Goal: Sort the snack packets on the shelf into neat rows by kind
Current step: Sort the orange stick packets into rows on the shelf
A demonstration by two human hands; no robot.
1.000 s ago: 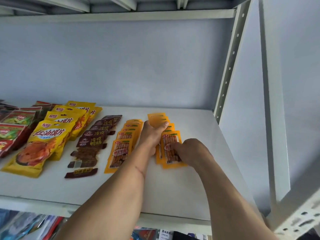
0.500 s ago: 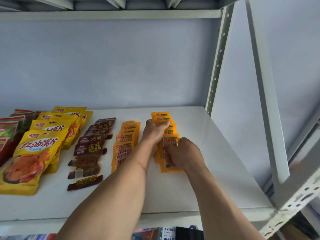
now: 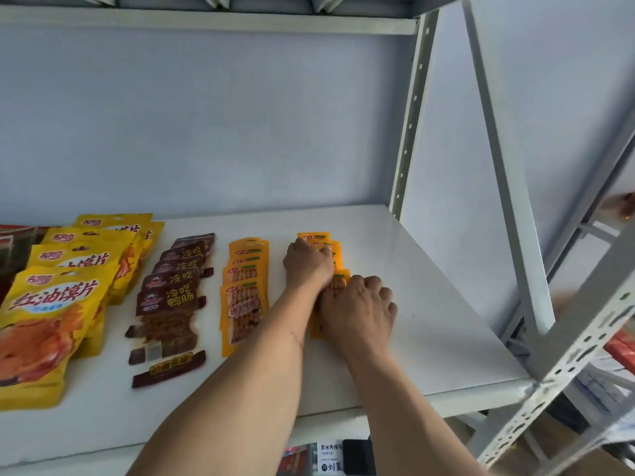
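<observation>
Reaching onto the white shelf (image 3: 395,269), we have both bare hands on the rightmost row of small orange packets (image 3: 338,255). Our left hand (image 3: 307,264) lies over the middle of that row, knuckles up and fingers curled down onto the packets; whether it pinches one or only presses, we cannot tell. Our right hand (image 3: 357,310) sits just in front of it, touching it, its fingers bent over the nearest packet of the row, which shows only as an orange edge at its left side and a strip between the two hands. Whether this hand grips that packet or only rests on it, we cannot tell either.

Left of our forearm runs a second row of the same orange packets (image 3: 245,290), overlapping from back to front. Next to it lies a row of dark brown packets (image 3: 171,293) with yellow lettering, also overlapping. Further left, large yellow bags (image 3: 51,314) sit in a stack that steps toward the front edge. At the far left edge we see dark red packets (image 3: 13,242), mostly cut off.

A perforated grey upright (image 3: 410,125) stands at the shelf's back right corner against the pale wall (image 3: 206,115). Below the shelf's front edge a small printed label (image 3: 330,456) shows.
</observation>
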